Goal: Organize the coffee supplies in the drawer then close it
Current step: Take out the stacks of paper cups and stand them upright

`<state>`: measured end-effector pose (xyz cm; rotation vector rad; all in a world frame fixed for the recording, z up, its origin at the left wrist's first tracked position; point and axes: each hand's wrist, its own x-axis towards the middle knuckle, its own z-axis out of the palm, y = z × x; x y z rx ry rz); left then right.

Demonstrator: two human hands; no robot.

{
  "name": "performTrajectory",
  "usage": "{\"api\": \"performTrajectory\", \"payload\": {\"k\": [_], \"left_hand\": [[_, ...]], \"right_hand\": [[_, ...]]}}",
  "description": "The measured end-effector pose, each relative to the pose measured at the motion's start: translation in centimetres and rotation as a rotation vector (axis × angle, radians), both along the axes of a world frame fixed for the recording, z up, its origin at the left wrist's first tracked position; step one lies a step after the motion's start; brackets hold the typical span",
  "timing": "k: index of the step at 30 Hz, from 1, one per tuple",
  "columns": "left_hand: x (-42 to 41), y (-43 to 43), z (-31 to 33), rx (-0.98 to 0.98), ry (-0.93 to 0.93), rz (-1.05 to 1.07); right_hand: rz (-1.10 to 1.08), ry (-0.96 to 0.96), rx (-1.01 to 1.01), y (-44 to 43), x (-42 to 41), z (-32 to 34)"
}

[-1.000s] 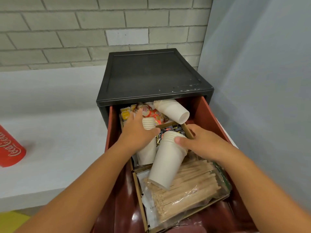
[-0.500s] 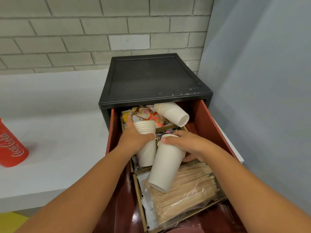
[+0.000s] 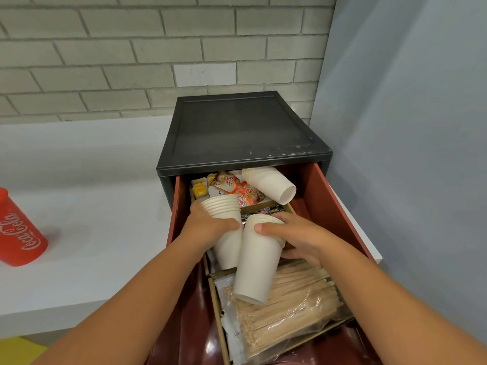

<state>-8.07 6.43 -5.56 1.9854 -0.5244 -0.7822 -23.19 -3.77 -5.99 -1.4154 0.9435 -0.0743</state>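
The red drawer of a black cabinet stands pulled out. My left hand grips a stack of white paper cups standing upright at the drawer's left. My right hand grips a second stack of paper cups, tilted with its base toward me over a clear bag of wooden stirrers. A third cup stack lies on its side at the back, beside creamer sachets. Dark packets show between the hands.
A cardboard divider splits the drawer's inside. A red Coca-Cola cup stands on the white counter at the far left. A grey wall runs close along the drawer's right side; brick wall behind.
Both hands have closed round their cup stacks. The left stack now stands higher and more exposed, and the right stack is drawn closer to it.
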Motion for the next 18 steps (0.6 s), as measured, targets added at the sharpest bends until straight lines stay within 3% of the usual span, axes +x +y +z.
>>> {"api": "performTrajectory", "payload": {"k": [6,10,18], "left_hand": [[-0.6,-0.1,-0.1,0.154,-0.023,-0.042],[-0.7,-0.1,-0.3,0.165,0.143,-0.024],[-0.9,0.3,0.8,-0.101,0.37,-0.011]], "right_hand": [[-0.108,-0.122,0.044,1.8,0.4,-0.9],[-0.238,-0.189,0.104,2.5,0.3,-1.1],[-0.358,-0.343,0.241,3.3,0.4,1.1]]}}
